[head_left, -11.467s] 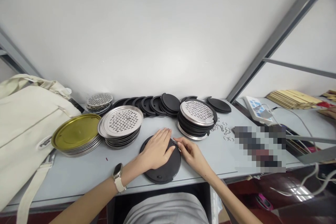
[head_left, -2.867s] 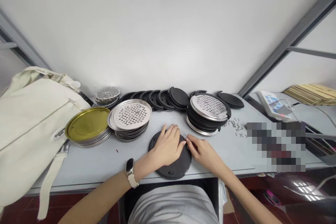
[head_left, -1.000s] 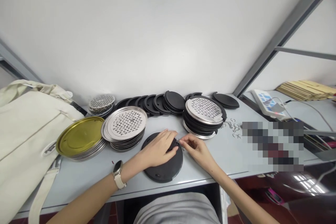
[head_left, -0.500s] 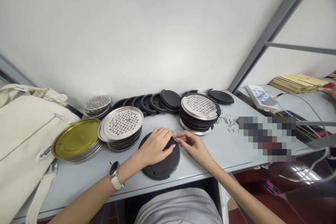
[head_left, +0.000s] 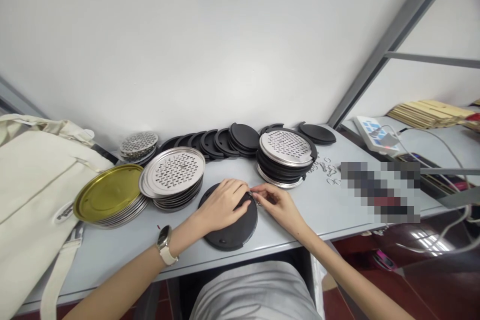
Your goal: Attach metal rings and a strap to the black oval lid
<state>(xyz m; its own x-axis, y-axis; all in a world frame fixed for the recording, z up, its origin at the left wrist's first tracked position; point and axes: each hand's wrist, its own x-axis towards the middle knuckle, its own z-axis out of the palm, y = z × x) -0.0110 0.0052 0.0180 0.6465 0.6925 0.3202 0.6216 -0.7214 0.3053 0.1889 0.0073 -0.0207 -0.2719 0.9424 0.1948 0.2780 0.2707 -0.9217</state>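
Observation:
A black round disc (head_left: pixel 234 232) lies flat near the table's front edge. My left hand (head_left: pixel 225 202) rests over its top, fingers and thumb curled toward the far right part of the rim and holding it. At that rim my right hand (head_left: pixel 275 205) pinches a small metal ring clasp (head_left: pixel 251 193), its fingertips close to those of the left hand. The fingers partly cover the clasp, so I cannot tell whether it passes through the disc. More loose metal rings and clasps (head_left: pixel 330 170) are scattered on the table to the right.
Behind are a stack of perforated metal plates (head_left: pixel 180 170), gold lids (head_left: pixel 108 192), overlapping black discs (head_left: pixel 213 144) and a pile of black discs topped by a grater plate (head_left: pixel 285 147). A cream bag (head_left: pixel 41 180) stands left, a power strip (head_left: pixel 375 132) right.
My right fingers have closed further over the ring clasp at the disc's rim. The left hand stays on the disc, and the camera view has shifted slightly.

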